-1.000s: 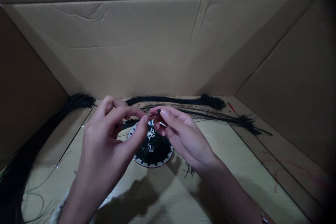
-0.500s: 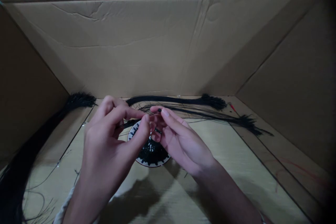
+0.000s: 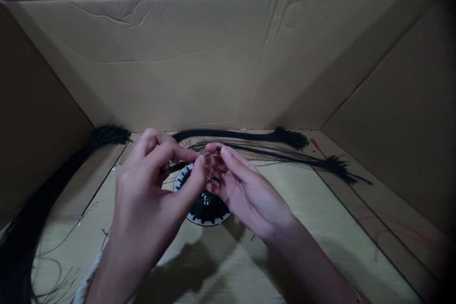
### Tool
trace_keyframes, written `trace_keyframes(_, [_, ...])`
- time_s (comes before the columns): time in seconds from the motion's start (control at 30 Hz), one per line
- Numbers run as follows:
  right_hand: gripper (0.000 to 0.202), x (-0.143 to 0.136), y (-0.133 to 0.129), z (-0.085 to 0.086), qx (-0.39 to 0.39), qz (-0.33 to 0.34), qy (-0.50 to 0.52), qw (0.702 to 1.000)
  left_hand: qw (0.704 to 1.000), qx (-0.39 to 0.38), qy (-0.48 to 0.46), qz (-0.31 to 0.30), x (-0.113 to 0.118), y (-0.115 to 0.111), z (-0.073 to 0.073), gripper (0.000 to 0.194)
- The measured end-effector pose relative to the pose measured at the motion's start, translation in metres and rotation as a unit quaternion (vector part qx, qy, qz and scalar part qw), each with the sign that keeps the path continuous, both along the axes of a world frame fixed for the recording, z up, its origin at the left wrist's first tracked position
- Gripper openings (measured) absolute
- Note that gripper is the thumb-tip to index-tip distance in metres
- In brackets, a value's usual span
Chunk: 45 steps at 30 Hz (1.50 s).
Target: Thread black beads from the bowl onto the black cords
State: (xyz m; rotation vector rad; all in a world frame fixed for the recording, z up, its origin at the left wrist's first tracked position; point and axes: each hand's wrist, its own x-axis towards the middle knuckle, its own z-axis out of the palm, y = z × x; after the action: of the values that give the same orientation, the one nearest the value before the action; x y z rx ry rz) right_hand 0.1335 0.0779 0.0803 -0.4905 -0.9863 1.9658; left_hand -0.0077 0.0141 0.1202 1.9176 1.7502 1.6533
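My left hand [image 3: 153, 185] is closed in a pinch, thumb against index finger, on a thin black strand [image 3: 209, 154]. A small black piece [image 3: 218, 149] at the strand's right end sits between the thumb and index finger of my right hand [image 3: 245, 180]. Against the curled lower fingers of that hand lies another small dark piece [image 3: 214, 178]. Below both hands stands a white patterned dish [image 3: 179, 183] holding many tiny black pieces [image 3: 206, 206]; my hands partly cover it.
Behind the hands lie a bundle of black strands [image 3: 235, 135] and a looser bundle [image 3: 285, 153]. A thick black bundle [image 3: 53, 190] runs down the left side. Cardboard walls [image 3: 185, 66] enclose the table [image 3: 302, 199]. A small red item [image 3: 315, 144] lies at the back right.
Both hands have shifted very slightly to the right within the picture. Their grip looks the same.
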Motion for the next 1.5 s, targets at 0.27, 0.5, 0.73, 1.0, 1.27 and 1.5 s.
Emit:
trace_keyframes(0.27, [0.017,0.0009,-0.002,0.0001,-0.015,0.014,0.019,1.0,1.0,0.006,0.009,0.0,-0.0003,-0.0017,0.0008,0.007])
trace_keyframes(0.5, [0.016,-0.0014,-0.0038,0.0017,-0.004,-0.009,0.014,1.0,1.0,0.01,0.011,-0.001,0.0007,0.001,-0.0002,0.006])
trace_keyframes(0.73, [0.014,-0.0051,-0.006,0.0032,-0.015,-0.034,0.021,0.999,1.0,0.014,0.011,0.003,0.0011,-0.0004,-0.0024,0.007])
trace_keyframes(1.0, [0.014,-0.0056,-0.0063,0.0022,-0.027,-0.037,0.033,0.998,1.0,0.013,0.003,0.01,0.0023,-0.0003,-0.0023,0.006])
trace_keyframes(1.27, [0.013,-0.0044,-0.0068,0.003,-0.024,-0.041,0.028,0.998,1.0,0.012,0.01,0.012,0.0012,0.0002,-0.0002,0.006])
trace_keyframes(1.5, [0.013,-0.0034,-0.0081,0.0034,-0.008,-0.037,0.017,0.999,1.0,0.01,0.013,0.008,0.0021,-0.0004,-0.0004,0.006])
